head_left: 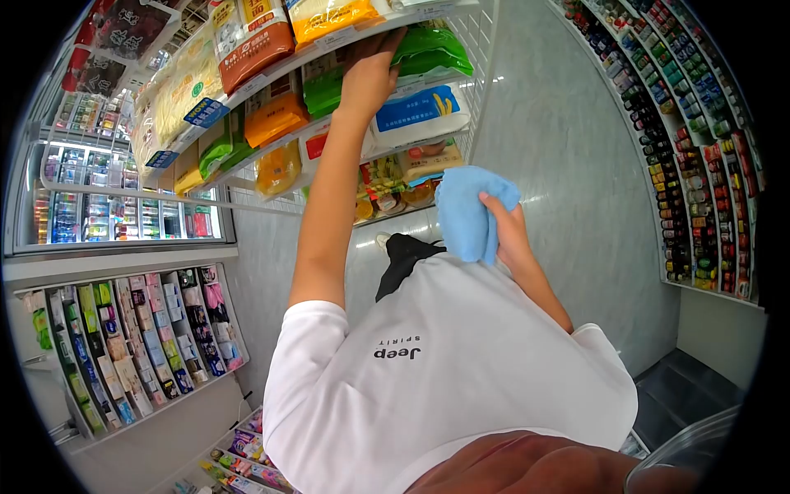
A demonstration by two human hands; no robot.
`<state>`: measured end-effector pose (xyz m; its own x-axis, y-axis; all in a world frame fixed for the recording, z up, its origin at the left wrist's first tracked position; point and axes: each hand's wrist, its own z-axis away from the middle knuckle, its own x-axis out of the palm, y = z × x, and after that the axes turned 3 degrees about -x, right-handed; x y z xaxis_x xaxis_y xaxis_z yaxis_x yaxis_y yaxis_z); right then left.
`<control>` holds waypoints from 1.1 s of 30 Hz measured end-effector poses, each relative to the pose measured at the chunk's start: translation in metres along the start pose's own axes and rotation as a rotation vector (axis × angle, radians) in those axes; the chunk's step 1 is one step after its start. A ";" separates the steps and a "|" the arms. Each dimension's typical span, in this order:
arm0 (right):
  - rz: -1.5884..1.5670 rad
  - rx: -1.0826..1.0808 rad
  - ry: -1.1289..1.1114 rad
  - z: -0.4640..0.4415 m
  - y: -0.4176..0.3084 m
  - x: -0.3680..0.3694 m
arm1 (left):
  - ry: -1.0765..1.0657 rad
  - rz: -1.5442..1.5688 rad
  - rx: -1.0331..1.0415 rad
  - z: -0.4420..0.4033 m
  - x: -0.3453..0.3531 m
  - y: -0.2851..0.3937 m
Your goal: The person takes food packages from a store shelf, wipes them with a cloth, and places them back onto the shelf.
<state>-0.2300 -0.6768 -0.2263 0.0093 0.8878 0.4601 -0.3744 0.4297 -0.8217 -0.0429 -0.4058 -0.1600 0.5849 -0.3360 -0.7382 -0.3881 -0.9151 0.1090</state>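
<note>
My left hand reaches into a shelf of the white wire rack, among green plastic food packages. Its fingers run into shadow below the upper shelf edge, so what they touch is hidden. In my right hand is a light blue cloth, pinched between thumb and fingers and hanging in folds in front of my body. Below the left hand's shelf lies a blue and white package. An orange package sits to the left on the same level as the green ones.
Bagged noodles and a brown and white bag fill the upper shelf. Grey floor runs along the right, up to shelves of bottles and jars. At the lower left stands a rack of small packets.
</note>
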 end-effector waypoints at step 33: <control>-0.228 -0.022 -0.147 -0.092 -0.061 0.033 | -0.041 0.080 -0.082 0.038 -0.039 0.084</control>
<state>-0.1217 -0.6588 -0.1924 -0.0447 0.7346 0.6770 -0.3575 0.6211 -0.6975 -0.1252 -0.4614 -0.1471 0.5244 -0.4012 -0.7510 -0.3722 -0.9013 0.2217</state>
